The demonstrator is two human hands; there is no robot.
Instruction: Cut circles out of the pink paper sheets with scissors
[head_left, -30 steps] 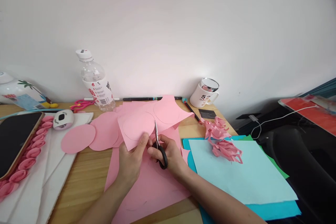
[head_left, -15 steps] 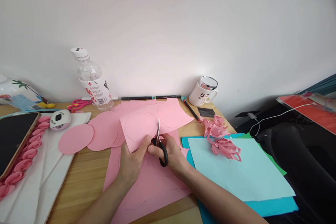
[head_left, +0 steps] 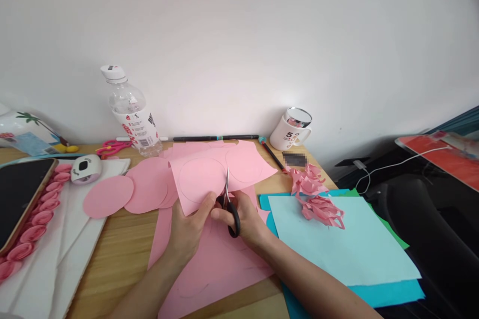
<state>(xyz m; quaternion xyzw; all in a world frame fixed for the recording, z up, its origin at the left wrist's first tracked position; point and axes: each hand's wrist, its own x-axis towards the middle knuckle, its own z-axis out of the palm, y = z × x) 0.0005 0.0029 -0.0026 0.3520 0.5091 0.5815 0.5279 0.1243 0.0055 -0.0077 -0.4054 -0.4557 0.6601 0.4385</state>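
My left hand (head_left: 192,227) pinches the lower edge of a piece of pink paper (head_left: 200,177) with circles drawn on it in thin line. In my right hand (head_left: 243,217) is a pair of black-handled scissors (head_left: 232,217), fingers through the loops. The blades point away from me and lie at the paper between two drawn circles; they look nearly closed. Beneath both hands lies a larger pink sheet (head_left: 213,274), also marked with curved lines. Cut pink paper circles (head_left: 108,197) overlap in a row to the left.
A plastic bottle (head_left: 134,119) and a lidded white mug (head_left: 290,132) stand by the wall. Crumpled pink scraps (head_left: 322,209) rest on light blue paper (head_left: 348,249) at right. At left are a phone (head_left: 22,199), rolled pink paper flowers (head_left: 43,218) and pink scissors (head_left: 114,147).
The pink paper's upper left corner has shifted slightly and curls a little more. Both hands keep nearly the same place and grip.
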